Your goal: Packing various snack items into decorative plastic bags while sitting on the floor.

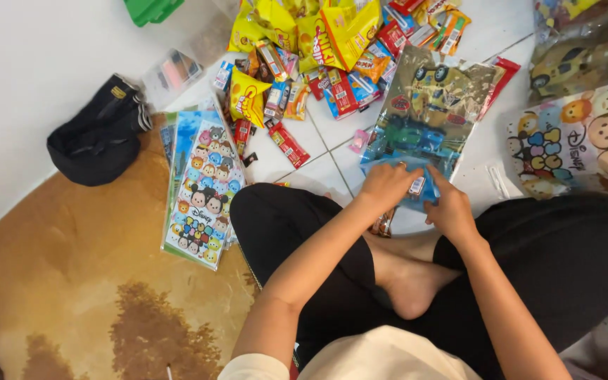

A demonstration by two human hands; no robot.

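Observation:
I sit cross-legged on the floor. My left hand and my right hand both grip the near end of a clear printed gift bag with cartoon cars on it. The bag lies on the white tile floor and stretches away from me. A small snack packet shows between my hands at the bag's mouth. Whether it is inside the bag is unclear.
A heap of yellow and red snack packets lies ahead. A stack of cartoon-printed bags lies to the left, more printed bags to the right. A black pouch sits by the wall. A green bin is at the top.

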